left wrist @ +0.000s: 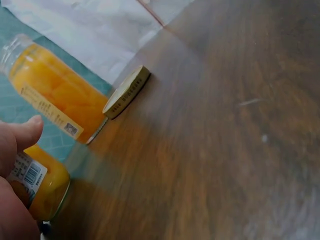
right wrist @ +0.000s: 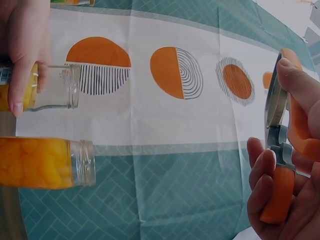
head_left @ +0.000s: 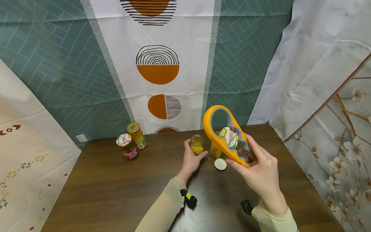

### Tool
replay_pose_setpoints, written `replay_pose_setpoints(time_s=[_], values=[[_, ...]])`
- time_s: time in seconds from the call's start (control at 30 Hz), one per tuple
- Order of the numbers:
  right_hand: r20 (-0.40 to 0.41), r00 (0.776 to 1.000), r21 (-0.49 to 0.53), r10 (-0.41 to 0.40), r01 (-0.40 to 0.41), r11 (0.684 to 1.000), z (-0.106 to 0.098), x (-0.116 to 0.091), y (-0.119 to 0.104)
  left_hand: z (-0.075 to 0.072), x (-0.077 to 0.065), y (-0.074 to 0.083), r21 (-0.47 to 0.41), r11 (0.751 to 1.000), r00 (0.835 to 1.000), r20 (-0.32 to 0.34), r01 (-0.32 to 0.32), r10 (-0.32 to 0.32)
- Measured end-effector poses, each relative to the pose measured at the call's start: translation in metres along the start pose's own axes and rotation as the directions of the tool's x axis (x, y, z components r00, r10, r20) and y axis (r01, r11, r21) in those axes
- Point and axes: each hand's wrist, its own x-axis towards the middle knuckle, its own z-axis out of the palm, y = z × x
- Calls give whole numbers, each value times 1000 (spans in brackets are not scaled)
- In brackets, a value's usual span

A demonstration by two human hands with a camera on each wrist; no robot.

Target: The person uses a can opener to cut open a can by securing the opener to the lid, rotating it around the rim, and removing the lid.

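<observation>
My left hand grips an uncapped glass jar of yellow fruit near the table's back edge. Thumb and fingers lie around its lower part. Raised on the right, my right hand holds an orange and grey jar opener. A printed metal lid is up at the opener, by the thumb in the right wrist view. Partly hidden behind the opener stands a second uncapped jar, of orange fruit. At its foot a loose lid lies on the table, pale inside facing up.
Two capped jars stand at the table's back left: one with a pink label, the other with a gold lid. A patterned cloth hangs behind the brown table. More cloth hangs on both sides.
</observation>
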Motion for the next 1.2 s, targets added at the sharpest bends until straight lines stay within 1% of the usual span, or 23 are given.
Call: replay_pose_setpoints(time_s=[0.13, 0.2, 0.33, 0.47, 0.6, 0.73, 0.83, 0.97, 1.2], values=[[-2, 1000, 4, -4, 4, 1000, -1, 1, -4, 4, 2, 1, 58, 998, 999, -52, -8, 11], [-1, 1000, 4, -6, 6, 1000, -1, 2, -6, 4, 1, 3, 87, 996, 998, -62, 0, 5], [-2, 1000, -2, -14, 13, 1000, -1, 2, -8, 2, -1, 6, 163, 987, 999, -51, 4, 5], [0, 1000, -5, -12, 12, 1000, 0, 3, -6, -1, -1, 8, 236, 972, 999, -34, -13, 22], [12, 1000, -10, -4, 4, 1000, 3, -1, 6, -3, -1, 5, 245, 969, 999, -25, -22, 29], [29, 1000, -25, 12, -11, 1000, 6, -7, 21, -4, -1, -2, 255, 967, 999, -37, -6, 16], [37, 999, -32, 20, -18, 999, 7, -9, 27, -4, -2, -4, 261, 965, 999, -49, 6, 7], [29, 1000, -29, 11, -11, 1000, 6, -7, 22, -4, -2, -4, 268, 963, 998, -59, 9, 7], [15, 1000, -3, -4, 5, 1000, 1, 2, -4, -1, 0, -5, 279, 960, 996, -92, 20, 6]])
